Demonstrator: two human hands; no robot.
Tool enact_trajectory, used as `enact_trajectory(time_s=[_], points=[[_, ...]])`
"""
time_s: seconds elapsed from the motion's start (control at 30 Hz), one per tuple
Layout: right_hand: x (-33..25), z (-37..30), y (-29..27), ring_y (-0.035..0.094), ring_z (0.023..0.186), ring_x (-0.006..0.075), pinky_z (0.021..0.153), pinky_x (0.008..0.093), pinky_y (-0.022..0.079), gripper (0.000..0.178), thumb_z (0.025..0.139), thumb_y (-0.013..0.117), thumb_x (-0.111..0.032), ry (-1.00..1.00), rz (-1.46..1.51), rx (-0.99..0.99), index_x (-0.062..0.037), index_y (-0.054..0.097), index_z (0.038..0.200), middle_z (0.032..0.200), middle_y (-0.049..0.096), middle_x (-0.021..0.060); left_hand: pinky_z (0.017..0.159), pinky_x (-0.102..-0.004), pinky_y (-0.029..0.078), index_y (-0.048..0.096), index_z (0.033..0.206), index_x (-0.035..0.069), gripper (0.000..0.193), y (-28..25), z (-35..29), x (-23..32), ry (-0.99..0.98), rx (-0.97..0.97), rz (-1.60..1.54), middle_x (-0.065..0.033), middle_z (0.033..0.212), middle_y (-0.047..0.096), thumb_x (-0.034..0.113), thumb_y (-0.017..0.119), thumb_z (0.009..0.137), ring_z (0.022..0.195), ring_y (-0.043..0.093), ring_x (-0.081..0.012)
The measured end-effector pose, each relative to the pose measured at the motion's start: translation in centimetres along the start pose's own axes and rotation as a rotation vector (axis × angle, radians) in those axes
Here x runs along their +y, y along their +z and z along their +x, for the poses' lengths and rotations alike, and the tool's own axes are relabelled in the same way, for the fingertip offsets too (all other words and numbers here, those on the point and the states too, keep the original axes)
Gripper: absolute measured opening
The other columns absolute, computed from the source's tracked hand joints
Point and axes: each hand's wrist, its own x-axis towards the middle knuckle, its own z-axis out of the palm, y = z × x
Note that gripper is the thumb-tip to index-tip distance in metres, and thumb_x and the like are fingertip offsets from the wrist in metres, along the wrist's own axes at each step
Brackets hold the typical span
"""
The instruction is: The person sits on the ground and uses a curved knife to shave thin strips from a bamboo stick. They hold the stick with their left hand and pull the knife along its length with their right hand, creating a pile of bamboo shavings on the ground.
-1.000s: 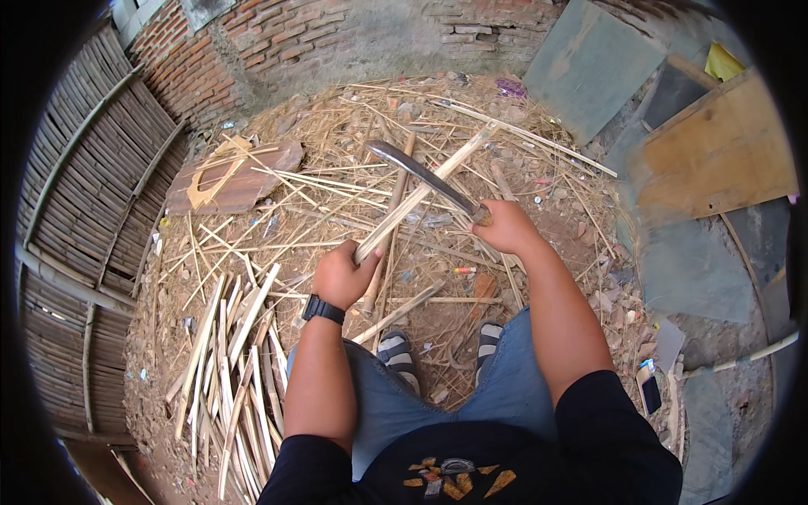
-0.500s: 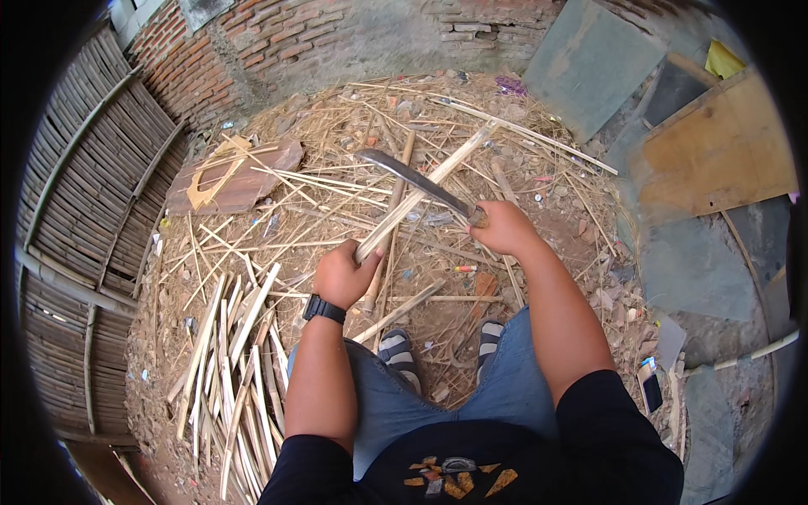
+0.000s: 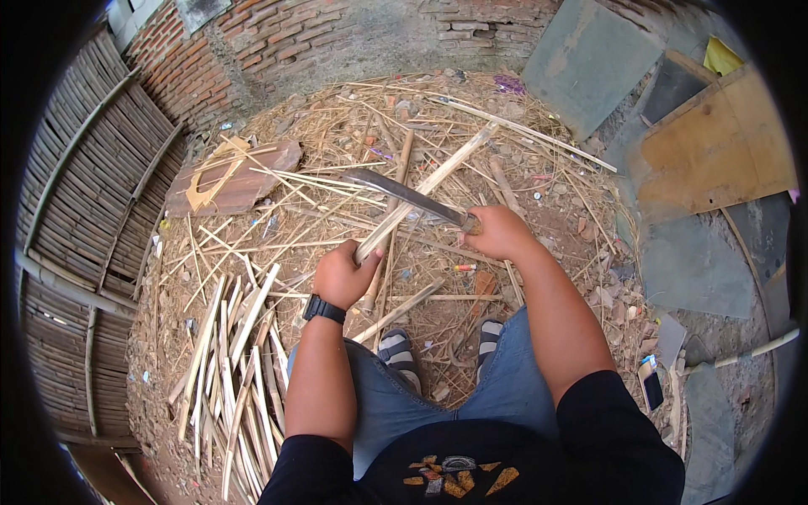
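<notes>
My left hand grips the near end of a pale split bamboo strip, which slants away to the upper right. In my right hand is the handle of a machete. Its long dark blade lies across the strip from right to left, a short way beyond my left hand, with the tip pointing left. From this view I cannot tell how firmly blade and strip touch. Both hands are closed. Below and left of my left hand lies a pile of split bamboo strips.
Thin bamboo slivers and debris litter the ground. A brown board lies at the far left, near a bamboo fence. Behind stands a brick wall. Grey panels and a wooden sheet lean on the right; a phone lies near my right side.
The machete has slid down along the bamboo strip toward my left hand, and my right hand has come slightly nearer and left. My left hand and the strip stay in place.
</notes>
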Motion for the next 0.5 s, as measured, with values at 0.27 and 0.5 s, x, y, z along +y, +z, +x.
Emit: enact_trajectory(time_s=[0.27, 0.5], points=[[-0.1, 0.0, 0.2, 0.072, 0.105, 0.0384, 0.092, 0.0476, 0.056, 0.052, 0.086, 0.079, -0.036, 0.010, -0.014, -0.008, -0.0098, 0.070, 0.130, 0.111, 0.075, 0.0206, 0.065, -0.0476, 0.054, 0.069, 0.085, 0.001, 0.053, -0.3, 0.1, 0.0, -0.025, -0.037, 0.033, -0.0196, 0.070, 0.069, 0.053, 0.073, 0.092, 0.068, 0.069, -0.0393], [-1.1, -0.4, 0.2, 0.072, 0.103, 0.0368, 0.090, 0.0475, 0.057, 0.048, 0.088, 0.077, -0.038, 0.016, -0.063, -0.027, -0.0133, 0.071, 0.128, 0.108, 0.075, 0.0176, 0.061, -0.0461, 0.051, 0.067, 0.081, -0.001, 0.052, -0.2, 0.0, -0.1, -0.018, -0.018, 0.030, -0.0200, 0.066, 0.065, 0.050, 0.076, 0.091, 0.063, 0.067, -0.0382]])
